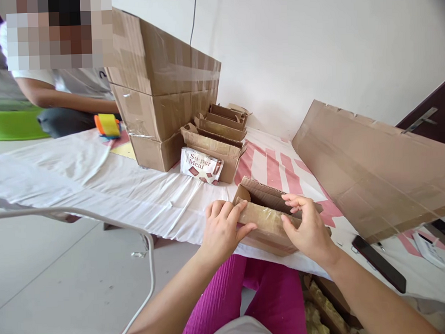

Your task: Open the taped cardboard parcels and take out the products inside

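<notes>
A small cardboard box (pixel 269 237), narrow and open at the top, sits at the near edge of the cloth-covered table. Its front top edge carries clear tape. My left hand (pixel 223 225) grips the box's left end, fingers over the top edge and thumb on the front. Over the right end is my right hand (pixel 308 227), thumb by the taped front edge and fingers apart above the opening. Nothing shows between those fingers. Behind the box, a white pouch marked "Su-per Meal" (pixel 200 166) leans against a row of open cardboard boxes (pixel 221 142).
Large taped cartons (pixel 161 91) are stacked at the back left, near a tape dispenser (pixel 107 126) and a seated person (pixel 70 89). A big cardboard sheet (pixel 376 166) stands at right, behind a phone (pixel 379 264). A white cable or tube (pixel 150 247) curves at lower left.
</notes>
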The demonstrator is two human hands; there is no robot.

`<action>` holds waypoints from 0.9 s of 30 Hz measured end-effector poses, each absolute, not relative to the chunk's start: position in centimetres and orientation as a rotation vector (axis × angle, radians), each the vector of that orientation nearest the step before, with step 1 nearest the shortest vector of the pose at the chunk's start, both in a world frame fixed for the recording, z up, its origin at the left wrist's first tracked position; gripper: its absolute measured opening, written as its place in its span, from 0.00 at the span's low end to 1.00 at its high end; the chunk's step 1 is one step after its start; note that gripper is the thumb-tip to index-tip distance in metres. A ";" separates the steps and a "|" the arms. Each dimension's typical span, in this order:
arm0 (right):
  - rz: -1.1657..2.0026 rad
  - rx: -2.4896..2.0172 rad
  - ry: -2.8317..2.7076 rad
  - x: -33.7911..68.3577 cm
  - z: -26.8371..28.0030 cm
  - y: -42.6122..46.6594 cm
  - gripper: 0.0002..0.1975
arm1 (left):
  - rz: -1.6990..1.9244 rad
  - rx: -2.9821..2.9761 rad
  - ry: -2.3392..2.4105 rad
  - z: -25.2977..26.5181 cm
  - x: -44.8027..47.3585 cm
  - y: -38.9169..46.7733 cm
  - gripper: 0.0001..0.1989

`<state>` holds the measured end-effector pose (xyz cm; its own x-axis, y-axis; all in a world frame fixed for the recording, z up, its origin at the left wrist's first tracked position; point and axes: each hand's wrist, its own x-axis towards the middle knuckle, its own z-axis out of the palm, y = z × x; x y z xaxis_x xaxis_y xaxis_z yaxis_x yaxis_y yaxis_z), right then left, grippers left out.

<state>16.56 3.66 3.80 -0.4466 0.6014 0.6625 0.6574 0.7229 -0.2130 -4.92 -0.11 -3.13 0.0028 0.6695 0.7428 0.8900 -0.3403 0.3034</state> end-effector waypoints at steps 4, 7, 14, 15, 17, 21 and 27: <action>-0.097 -0.830 -2.367 15.9 4.0 3.9 0.11 | -1.246 -2.032 -1.648 -3.1 -4.9 -0.1 0.28; -0.137 -0.728 -2.373 16.0 3.9 4.0 0.09 | -1.219 -2.028 -1.661 -3.0 -5.0 0.0 0.29; 0.024 -0.696 -2.438 18.5 3.5 3.3 0.09 | -1.213 -2.037 -1.670 -2.9 -5.0 0.1 0.28; 0.038 -0.699 -2.439 18.9 3.4 3.2 0.10 | -1.217 -2.048 -1.656 -2.9 -4.9 0.1 0.29; 0.068 -0.706 -2.442 19.3 3.3 3.0 0.10 | -1.218 -2.058 -1.632 -2.9 -4.7 0.1 0.30; 0.067 -0.733 -2.443 19.6 3.1 2.6 0.10 | -1.211 -2.058 -1.618 -2.8 -4.5 0.0 0.29; 0.023 -0.795 -2.426 20.7 3.2 2.1 0.08 | -1.216 -2.089 -1.612 -2.9 -4.7 0.1 0.25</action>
